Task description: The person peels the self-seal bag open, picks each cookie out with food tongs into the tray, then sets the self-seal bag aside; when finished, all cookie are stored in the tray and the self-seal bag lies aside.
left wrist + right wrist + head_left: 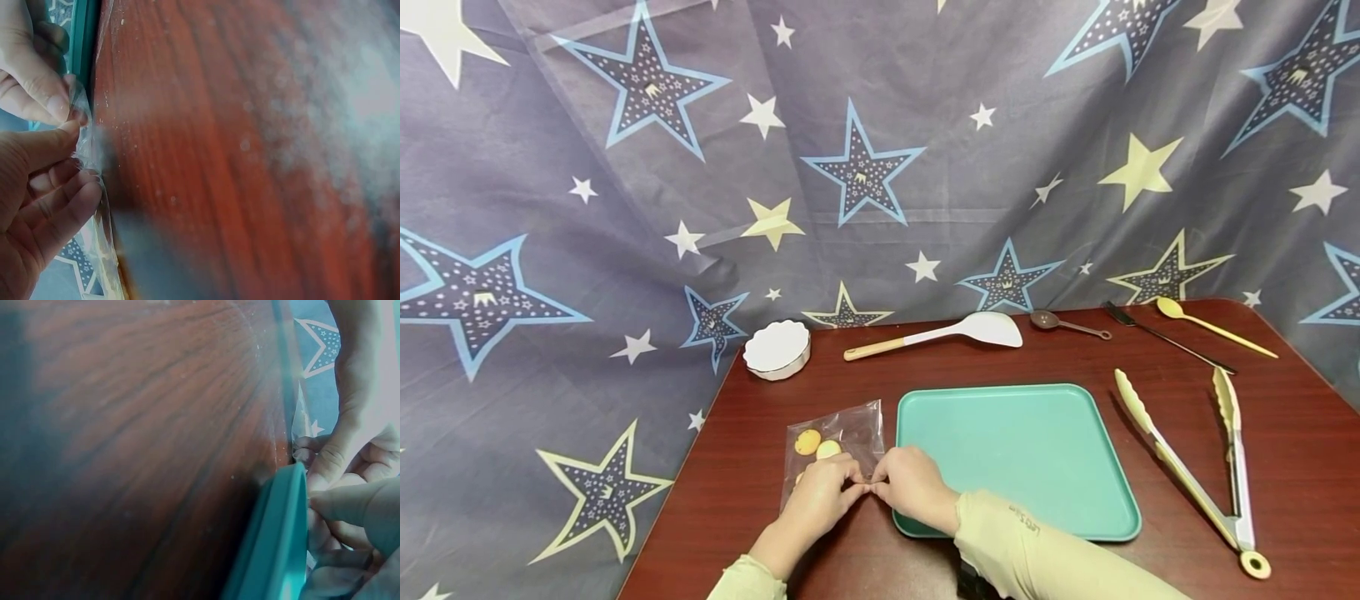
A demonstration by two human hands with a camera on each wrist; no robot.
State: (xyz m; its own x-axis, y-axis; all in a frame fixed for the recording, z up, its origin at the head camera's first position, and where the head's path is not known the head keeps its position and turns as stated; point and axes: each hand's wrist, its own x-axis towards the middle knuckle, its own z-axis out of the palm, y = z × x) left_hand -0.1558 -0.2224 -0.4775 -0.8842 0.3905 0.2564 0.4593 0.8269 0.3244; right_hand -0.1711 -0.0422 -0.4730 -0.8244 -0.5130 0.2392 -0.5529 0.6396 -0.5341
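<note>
A clear plastic bag with several round yellow cookies inside lies on the dark red table. My left hand pinches the bag's edge at its near right corner, partly covering the cookies. Right beside it, my right hand pinches the same edge, the two thumbs and fingertips meeting there. In the left wrist view the crinkled film of the bag shows between the fingertips of both hands. The right hand overlaps the left rim of a teal tray.
A white fluted dish stands at the back left. Along the back lie a white spatula, a brown measuring spoon, a black long-handled utensil and a yellow spoon. Tongs lie spread right of the tray.
</note>
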